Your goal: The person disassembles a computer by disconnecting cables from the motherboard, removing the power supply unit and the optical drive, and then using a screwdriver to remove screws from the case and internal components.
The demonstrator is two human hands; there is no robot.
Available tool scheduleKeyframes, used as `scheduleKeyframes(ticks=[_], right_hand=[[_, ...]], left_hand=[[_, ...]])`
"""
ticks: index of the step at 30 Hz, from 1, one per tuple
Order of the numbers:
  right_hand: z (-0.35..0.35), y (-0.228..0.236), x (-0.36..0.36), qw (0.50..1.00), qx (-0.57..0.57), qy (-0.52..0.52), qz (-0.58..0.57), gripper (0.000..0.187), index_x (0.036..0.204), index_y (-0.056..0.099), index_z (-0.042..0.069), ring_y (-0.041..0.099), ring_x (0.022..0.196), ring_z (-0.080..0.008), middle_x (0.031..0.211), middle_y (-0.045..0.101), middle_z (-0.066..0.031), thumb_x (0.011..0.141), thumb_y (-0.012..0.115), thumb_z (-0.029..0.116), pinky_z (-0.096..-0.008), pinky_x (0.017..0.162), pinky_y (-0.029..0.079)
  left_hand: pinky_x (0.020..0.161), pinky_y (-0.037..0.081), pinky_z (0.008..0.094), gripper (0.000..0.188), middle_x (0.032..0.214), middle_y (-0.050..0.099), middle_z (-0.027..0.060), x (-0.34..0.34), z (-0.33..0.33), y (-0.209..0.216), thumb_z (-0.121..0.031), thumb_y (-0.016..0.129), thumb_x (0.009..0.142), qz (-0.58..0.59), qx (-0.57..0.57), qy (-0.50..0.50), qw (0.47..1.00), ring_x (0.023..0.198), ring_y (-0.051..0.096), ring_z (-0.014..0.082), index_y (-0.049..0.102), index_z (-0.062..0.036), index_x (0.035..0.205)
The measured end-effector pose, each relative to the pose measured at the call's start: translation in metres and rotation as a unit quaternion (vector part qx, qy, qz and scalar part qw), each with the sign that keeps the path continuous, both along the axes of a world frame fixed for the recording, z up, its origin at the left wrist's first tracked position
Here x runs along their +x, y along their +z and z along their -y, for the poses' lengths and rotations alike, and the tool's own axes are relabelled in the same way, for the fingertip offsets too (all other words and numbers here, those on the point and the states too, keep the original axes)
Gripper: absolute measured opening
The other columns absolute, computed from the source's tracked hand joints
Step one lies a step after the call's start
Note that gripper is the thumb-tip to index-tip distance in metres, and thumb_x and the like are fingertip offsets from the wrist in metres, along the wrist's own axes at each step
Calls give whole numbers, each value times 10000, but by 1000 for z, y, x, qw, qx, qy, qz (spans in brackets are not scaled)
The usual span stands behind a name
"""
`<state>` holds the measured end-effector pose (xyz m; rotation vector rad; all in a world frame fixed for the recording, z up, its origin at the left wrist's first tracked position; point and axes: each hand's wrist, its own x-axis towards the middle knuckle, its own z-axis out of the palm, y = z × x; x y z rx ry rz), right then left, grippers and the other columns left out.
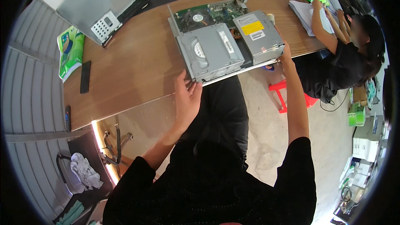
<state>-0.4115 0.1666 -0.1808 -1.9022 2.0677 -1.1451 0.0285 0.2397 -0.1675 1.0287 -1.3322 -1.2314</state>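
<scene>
Head view: my bare forearms (pixel 297 112) reach up the frame. Near centre, my left hand (pixel 188 100), half-curled, holds the near-left corner of the open computer case (pixel 233 73); my right hand (pixel 286 53) meets its right corner, fingers mostly hidden, grip unclear. The case lies between them on the desk (pixel 133 75), upper centre.

A grey ribbed wall (pixel 33 79) runs along the left, near a brown wood-grain tabletop (pixel 129 68). A red stool (pixel 281 96) stands on the pale, cracked floor (pixel 266 141). A narrow light strip (pixel 103 151) glows lower left; white drawers (pixel 365 150) stand far right.
</scene>
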Motion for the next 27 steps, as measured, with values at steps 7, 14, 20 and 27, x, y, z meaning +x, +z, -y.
scheduleKeyframes(ticks=[7,14,20,27], right_hand=[[-23,6,-5,982,29,-96,-159,405,1238,643,58,644,1060,-421,1228,652,-189,834,643,99,-507,872,518],[-53,5,4,978,20,-171,-117,391,1174,603,30,613,1086,-465,1158,643,-242,791,559,-40,-513,875,495],[-102,3,23,923,155,-176,304,396,1177,595,-13,552,721,-171,865,609,-98,793,514,39,-288,611,414],[-145,25,156,852,-35,-162,497,371,1256,517,46,460,679,-58,1033,605,-28,904,636,51,-229,524,363]], left_hand=[[1016,484,339,535,1284,563,183,29,5,-16,-2,607,965,-25,58,-52,997,1169,608,241,376,52,1444],[1017,483,332,334,1250,633,206,29,-2,-20,7,573,985,-58,97,-83,990,1147,643,252,507,105,1297],[1050,466,342,436,1339,583,223,34,3,-15,-17,553,1005,-36,90,-63,993,1220,606,261,436,132,1397],[1139,369,330,620,1461,467,309,5,-26,1,37,525,987,-11,108,-36,993,1392,455,308,217,133,1516]])
